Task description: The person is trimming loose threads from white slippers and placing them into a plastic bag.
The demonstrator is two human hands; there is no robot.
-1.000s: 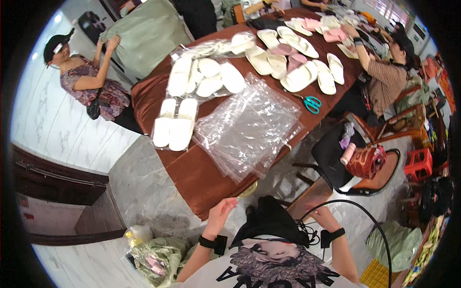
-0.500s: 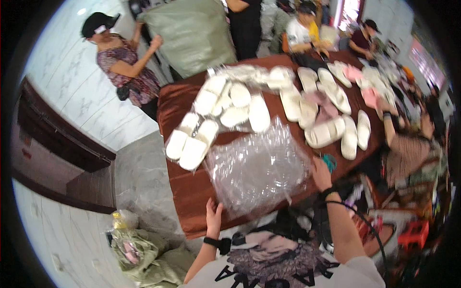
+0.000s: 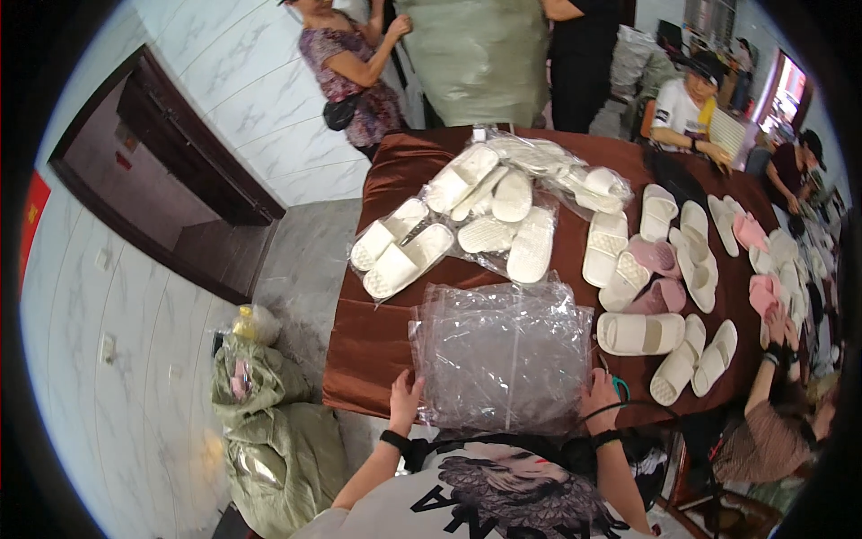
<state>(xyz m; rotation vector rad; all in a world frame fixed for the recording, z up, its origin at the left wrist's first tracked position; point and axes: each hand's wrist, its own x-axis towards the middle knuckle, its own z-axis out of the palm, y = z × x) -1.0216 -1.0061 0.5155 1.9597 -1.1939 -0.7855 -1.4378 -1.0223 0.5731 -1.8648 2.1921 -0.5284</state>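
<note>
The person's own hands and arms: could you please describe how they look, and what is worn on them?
The left hand and right hand wear no gloves, and both forearms are bare. Each wrist has a black band; a dark, box-like piece sits at the left one. A black cable curves near the right wrist.

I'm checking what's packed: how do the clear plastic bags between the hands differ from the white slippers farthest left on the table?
The clear plastic bags lie flat and are see-through; the white slippers are thick and opaque. The bags lie between the left hand and the right hand; the slippers sit farther back, slanted, apart from both. Both are on the brown cloth.
</note>
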